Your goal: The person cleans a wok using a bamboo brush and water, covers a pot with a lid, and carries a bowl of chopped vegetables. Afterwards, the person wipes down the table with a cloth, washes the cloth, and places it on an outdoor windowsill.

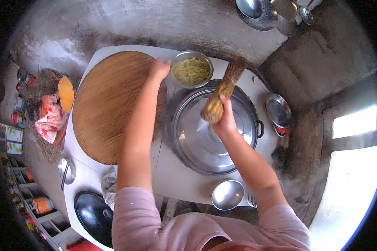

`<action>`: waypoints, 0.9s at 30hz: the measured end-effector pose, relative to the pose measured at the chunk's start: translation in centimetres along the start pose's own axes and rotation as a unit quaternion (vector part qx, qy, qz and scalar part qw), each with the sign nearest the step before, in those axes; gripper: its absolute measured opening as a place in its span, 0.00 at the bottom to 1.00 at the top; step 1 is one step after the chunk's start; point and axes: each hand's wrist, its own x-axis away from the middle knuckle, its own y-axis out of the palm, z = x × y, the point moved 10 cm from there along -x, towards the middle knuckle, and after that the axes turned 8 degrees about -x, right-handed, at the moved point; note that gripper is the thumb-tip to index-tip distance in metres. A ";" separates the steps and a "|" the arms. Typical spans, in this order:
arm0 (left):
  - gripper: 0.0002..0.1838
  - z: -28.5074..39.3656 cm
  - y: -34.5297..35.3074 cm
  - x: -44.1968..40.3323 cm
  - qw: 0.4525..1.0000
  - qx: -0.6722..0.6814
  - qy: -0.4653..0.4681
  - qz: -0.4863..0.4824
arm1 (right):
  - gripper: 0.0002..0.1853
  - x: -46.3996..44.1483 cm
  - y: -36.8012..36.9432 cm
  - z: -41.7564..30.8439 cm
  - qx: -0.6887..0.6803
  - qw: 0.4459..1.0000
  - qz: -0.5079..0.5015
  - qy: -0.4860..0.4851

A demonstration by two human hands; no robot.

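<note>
My right hand (225, 122) is wrapped around a straw brush (225, 90), a bound bundle held at its thick end. The bundle slants over a large pot with a shiny metal lid (205, 146), its bristly end pointing up and away from me. My left hand (159, 69) is at the upper right edge of a round wooden board (109, 104). It lies beside the left rim of a metal bowl of pale green shreds (191, 70); whether it touches the rim is unclear. Its fingers are mostly hidden.
A metal bowl (228, 195) sits near the front edge. A black wok lid (92, 215), a crumpled cloth (109, 188) and a small dish with chopsticks (67, 171) lie at left. Metal lids (277, 109) stand at right. Utensils (305, 16) hang on the wall.
</note>
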 end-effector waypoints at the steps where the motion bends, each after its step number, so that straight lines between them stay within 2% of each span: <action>1: 0.22 2.9 -3.3 1.6 0.996 -0.009 0.061 0.068 | 0.25 2.0 -0.6 0.1 0.014 1.000 0.026 0.007; 2: 0.21 4.6 -5.5 3.9 0.993 0.007 0.097 0.073 | 0.27 4.3 -1.2 0.5 0.039 0.998 0.006 0.045; 3: 0.21 6.2 -8.0 6.9 0.988 0.022 0.133 0.078 | 0.30 7.3 0.5 0.0 0.084 0.996 -0.006 0.039; 4: 0.18 7.3 -9.9 10.7 0.989 0.076 0.125 0.026 | 0.32 9.9 0.5 0.1 0.158 0.986 -0.039 0.022; 5: 0.15 6.7 -11.3 15.9 0.981 0.168 0.089 -0.041 | 0.34 12.8 0.5 0.8 0.221 0.972 -0.057 0.051; 7: 0.12 6.3 -12.0 25.9 0.953 0.241 0.128 -0.130 | 0.40 17.8 -0.7 0.9 0.334 0.939 -0.066 0.050; 8: 0.13 6.1 -12.3 30.7 0.951 0.189 0.201 -0.143 | 0.38 19.6 -0.1 1.5 0.333 0.939 -0.040 0.073; 9: 0.16 5.9 -12.8 35.3 0.940 0.220 0.198 -0.173 | 0.35 21.0 0.3 2.0 0.335 0.938 -0.029 0.078; 10: 0.19 3.9 -10.8 40.2 0.951 0.158 0.150 -0.219 | 0.33 21.8 -1.3 2.4 0.398 0.909 -0.065 0.108; 11: 0.21 2.6 -10.8 44.0 0.954 0.142 0.129 -0.231 | 0.33 22.9 -1.3 3.6 0.441 0.889 -0.074 0.094; 12: 0.22 1.3 -10.7 47.8 0.964 0.132 0.136 -0.187 | 0.34 24.1 -0.9 4.6 0.483 0.868 -0.086 0.079; 13: 0.22 -0.5 -10.4 51.8 0.975 0.132 0.086 -0.156 | 0.32 25.2 -1.0 6.5 0.473 0.866 -0.100 0.126; 14: 0.22 -1.2 -11.2 54.5 0.972 0.150 0.024 -0.180 | 0.30 26.2 -1.1 8.0 0.464 0.865 -0.108 0.156; 16: 0.21 -2.5 -10.5 59.7 0.981 0.093 -0.011 -0.171 | 0.27 27.8 -2.1 11.3 0.456 0.848 -0.108 0.248; 20: 0.19 -2.7 -12.2 66.7 0.990 0.070 -0.051 -0.112 | 0.24 31.1 -1.2 16.0 0.522 0.794 -0.188 0.249; 21: 0.18 -3.1 -12.8 68.6 0.990 0.076 -0.078 -0.084 | 0.24 32.0 -0.8 17.4 0.526 0.774 -0.234 0.264; 22: 0.18 -3.3 -13.4 70.5 0.989 0.083 -0.104 -0.057 | 0.23 32.6 -1.0 17.8 0.570 0.747 -0.247 0.235; 23: 0.14 -3.2 -13.5 73.1 0.981 0.052 -0.165 -0.089 | 0.23 32.6 -1.6 18.8 0.608 0.713 -0.275 0.214; 24: 0.14 -2.7 -13.5 75.4 0.980 0.050 -0.175 -0.078 | 0.23 32.8 -1.6 19.9 0.643 0.677 -0.303 0.190; 26: 0.12 -1.5 -13.6 80.7 0.977 0.043 -0.205 -0.047 | 0.25 33.5 -0.4 21.8 0.678 0.642 -0.323 0.157; 27: 0.12 -1.0 -13.8 83.5 0.973 0.042 -0.223 -0.036 | 0.26 32.7 -0.6 23.3 0.718 0.589 -0.360 0.092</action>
